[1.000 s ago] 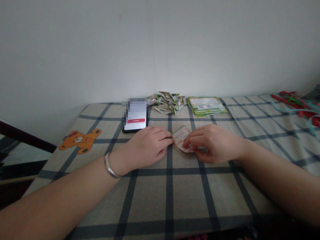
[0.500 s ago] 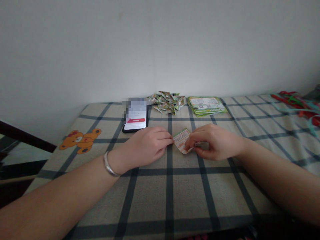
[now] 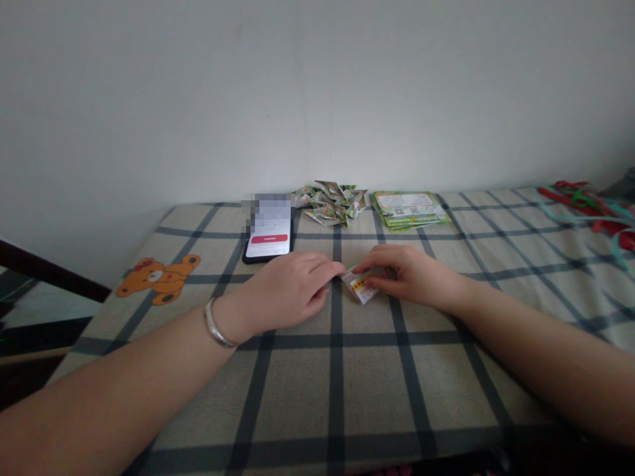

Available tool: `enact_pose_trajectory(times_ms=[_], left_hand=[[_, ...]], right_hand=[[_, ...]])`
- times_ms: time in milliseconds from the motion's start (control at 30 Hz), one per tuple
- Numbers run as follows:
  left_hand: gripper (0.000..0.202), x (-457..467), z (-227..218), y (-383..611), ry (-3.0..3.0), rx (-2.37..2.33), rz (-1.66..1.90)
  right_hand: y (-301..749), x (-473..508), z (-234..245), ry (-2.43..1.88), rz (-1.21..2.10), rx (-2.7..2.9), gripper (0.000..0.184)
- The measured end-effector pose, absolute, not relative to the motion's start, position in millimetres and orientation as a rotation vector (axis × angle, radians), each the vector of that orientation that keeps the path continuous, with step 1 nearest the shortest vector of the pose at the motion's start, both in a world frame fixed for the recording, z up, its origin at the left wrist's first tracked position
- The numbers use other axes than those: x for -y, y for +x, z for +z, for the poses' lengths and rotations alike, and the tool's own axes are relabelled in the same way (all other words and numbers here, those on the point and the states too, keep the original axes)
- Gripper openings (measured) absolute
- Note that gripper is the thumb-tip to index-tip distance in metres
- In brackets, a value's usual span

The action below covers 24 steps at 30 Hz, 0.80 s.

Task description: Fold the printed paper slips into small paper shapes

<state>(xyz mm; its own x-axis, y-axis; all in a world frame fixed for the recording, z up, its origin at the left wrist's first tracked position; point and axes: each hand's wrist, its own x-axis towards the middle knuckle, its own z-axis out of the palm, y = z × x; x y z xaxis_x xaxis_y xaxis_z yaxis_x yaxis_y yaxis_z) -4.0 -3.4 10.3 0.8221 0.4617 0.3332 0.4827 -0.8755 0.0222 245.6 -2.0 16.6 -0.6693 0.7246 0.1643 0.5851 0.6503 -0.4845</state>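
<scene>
A small printed paper card point(image 3: 358, 288), white and green with a yellow-orange band, lies partly folded on the tablecloth between my hands. My left hand point(image 3: 297, 287), with a silver bangle at the wrist, has closed fingertips at the card's left corner. From the other side, the thumb and fingers of my right hand point(image 3: 404, 277) close on the card's right part and cover some of it. Beyond them is a heap of folded printed papers point(image 3: 330, 205). To its right sits a stack of flat green printed cards point(image 3: 409, 208).
A phone point(image 3: 268, 244) with a lit screen lies just beyond my left hand. The checked tablecloth point(image 3: 297, 403) carries a bear picture point(image 3: 161, 279) at the left. Red, green and pale blue strips point(image 3: 590, 205) lie at the far right. A wall point(image 3: 317, 99) rises behind the table.
The card has been folded over further and now shows a yellow-orange band. My right hand has shifted slightly left, its fingers now along the card's upper side. My left hand has stayed nearly still.
</scene>
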Motion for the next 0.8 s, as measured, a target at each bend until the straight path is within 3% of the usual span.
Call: enact_pose_trajectory(times_ms=[400,800], left_hand=[[0.037,1,7,-6,-2.992,0.694,-0.543],[0.030,-1,6,-6,-3.008,0.675,-0.483]], right_hand=[[238,-2,3,-0.994,0.303,2.462,0.005],[234,-4,1,-0.981,0.180,2.503,0.007]])
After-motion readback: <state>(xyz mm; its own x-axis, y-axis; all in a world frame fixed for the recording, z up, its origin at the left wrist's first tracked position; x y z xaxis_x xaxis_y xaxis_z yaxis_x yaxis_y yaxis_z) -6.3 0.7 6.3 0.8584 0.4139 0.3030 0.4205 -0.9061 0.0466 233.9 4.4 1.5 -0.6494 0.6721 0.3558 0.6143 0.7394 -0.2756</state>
